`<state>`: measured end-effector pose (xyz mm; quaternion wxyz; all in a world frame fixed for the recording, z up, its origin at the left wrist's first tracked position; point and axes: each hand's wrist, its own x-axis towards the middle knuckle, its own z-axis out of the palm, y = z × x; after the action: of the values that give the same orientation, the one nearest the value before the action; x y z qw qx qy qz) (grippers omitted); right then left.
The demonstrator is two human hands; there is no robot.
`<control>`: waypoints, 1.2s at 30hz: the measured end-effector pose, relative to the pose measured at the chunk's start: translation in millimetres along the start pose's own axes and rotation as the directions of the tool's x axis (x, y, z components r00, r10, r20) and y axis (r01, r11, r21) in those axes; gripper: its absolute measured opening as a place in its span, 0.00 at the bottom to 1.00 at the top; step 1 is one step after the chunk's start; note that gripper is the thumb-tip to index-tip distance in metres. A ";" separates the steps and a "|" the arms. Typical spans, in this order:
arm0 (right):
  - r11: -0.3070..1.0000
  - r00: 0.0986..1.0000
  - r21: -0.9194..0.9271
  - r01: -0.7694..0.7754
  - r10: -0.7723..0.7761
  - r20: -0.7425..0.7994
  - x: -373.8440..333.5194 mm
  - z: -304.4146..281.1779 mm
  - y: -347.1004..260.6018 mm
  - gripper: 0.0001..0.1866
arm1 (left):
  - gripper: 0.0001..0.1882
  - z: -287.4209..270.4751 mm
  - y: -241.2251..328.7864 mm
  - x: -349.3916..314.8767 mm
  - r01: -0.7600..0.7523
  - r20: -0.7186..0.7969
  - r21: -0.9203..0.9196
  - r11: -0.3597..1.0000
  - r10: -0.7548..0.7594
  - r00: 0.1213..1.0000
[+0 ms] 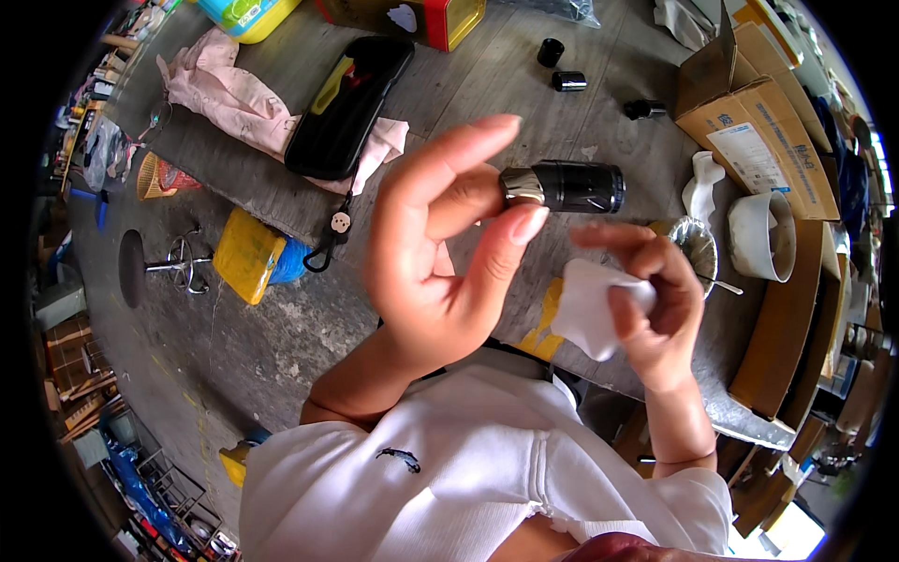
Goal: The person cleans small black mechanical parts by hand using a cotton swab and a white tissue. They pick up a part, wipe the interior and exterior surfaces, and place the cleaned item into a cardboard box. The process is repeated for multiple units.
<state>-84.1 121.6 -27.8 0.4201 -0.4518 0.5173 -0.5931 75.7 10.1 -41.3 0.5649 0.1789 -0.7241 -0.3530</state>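
Between the thumb and fingers of my left hand (435,248) is a glossy black cylinder (581,185) with a shiny metallic collar, held sideways above the grey table (487,84); its exact kind does not show. My right hand (665,314), partly blurred, grips a folded white cloth (595,309) just below and to the right of the cylinder. Cloth and cylinder are apart. Farther back on the table, a small black cap-like cylinder (551,51) stands near a second black cylinder (568,81) and a third black piece (644,110) lying on their sides.
At the left, a black phone (346,112) with a strap lies on a pink cloth (225,89). On the right are a bowl (698,248) with a thin stick, a white round container (766,239) and an open cardboard box (773,140). A red-gold tin (412,19) stands at the back.
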 end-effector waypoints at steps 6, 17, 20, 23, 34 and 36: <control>0.851 0.896 -0.443 0.283 -0.400 -0.195 -11.3 3.4 -8.2 0.15 | 0.25 -8.1 9.7 0.4 -0.133 0.111 0.099 0.986 0.122 0.986; 0.291 0.716 -0.836 0.465 -0.679 0.162 -1.9 54.6 -9.8 0.27 | 0.23 -12.0 29.4 -7.0 -0.044 0.186 0.125 0.991 0.020 0.982; 0.287 0.711 -0.855 0.433 -0.691 0.128 1.6 59.2 -11.3 0.23 | 0.26 -9.0 20.9 -15.3 -0.177 0.163 0.167 0.970 0.150 0.975; 0.297 0.726 -0.850 0.435 -0.675 0.135 2.8 61.7 -9.7 0.23 | 0.25 -10.1 16.5 -16.5 -0.208 0.125 0.233 0.950 0.183 0.975; 0.287 0.736 -0.849 0.444 -0.657 0.163 5.1 48.5 -9.4 0.23 | 0.26 0.1 18.9 -15.6 -0.227 0.144 0.298 0.927 0.192 0.971; 0.257 0.732 -0.861 0.439 -0.658 0.177 7.0 39.5 -13.3 0.21 | 0.26 2.3 17.1 -18.6 -0.210 0.139 0.285 0.935 0.176 0.974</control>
<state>-47.9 107.1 -11.6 -0.1594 -0.6804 0.5905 -0.4036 81.5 34.8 -42.2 0.5221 0.1701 -0.8134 -0.1918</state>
